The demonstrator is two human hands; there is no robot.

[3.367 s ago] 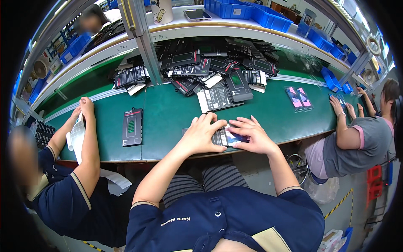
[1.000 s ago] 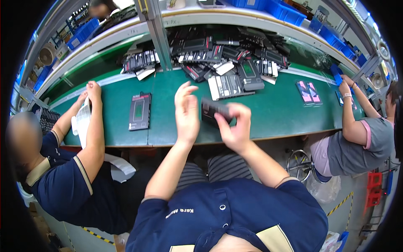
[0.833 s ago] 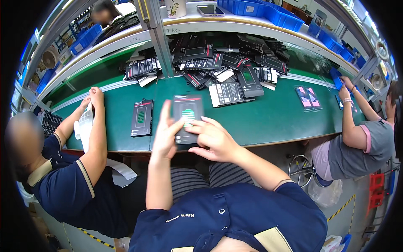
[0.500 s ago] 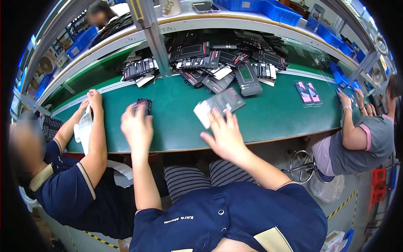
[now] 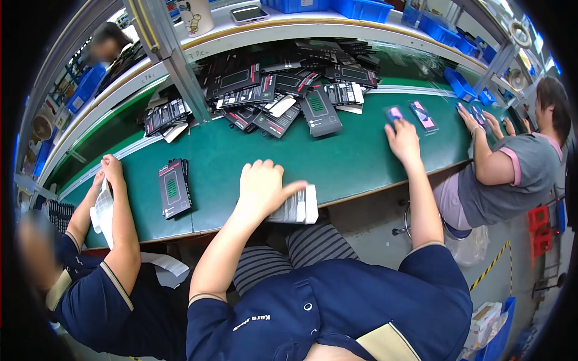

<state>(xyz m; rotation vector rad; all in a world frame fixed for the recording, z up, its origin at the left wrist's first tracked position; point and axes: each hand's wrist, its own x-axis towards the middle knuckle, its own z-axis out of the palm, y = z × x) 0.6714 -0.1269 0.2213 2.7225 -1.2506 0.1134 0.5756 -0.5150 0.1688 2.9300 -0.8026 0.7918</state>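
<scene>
My left hand [image 5: 263,189] grips a thin box [image 5: 293,207] at the near edge of the table, its thumb stretched along the top. A white open end of that box points right; much of the rest is under the hand. Out to the right, my right hand [image 5: 403,142] has its fingertips closed on a small pink-and-dark flat pack [image 5: 394,114]. Beside it lies a similar pink pack [image 5: 424,117]. Left of my left hand, a small stack of black boxes [image 5: 174,189] with a green printed pattern rests on the green table [image 5: 241,144].
A heap of black boxes [image 5: 265,90] fills the back of the table under a shelf [image 5: 313,27]. A metal post [image 5: 180,84] rises at back left. One co-worker [image 5: 114,228] handles white sheets on the left; another person [image 5: 512,156] works at right. Blue bins [image 5: 361,9] stand above.
My left hand has left the black stack and taken the box at the table edge. My right hand has gone from the box to a pink pack, now farther from its neighbour. The view has shifted.
</scene>
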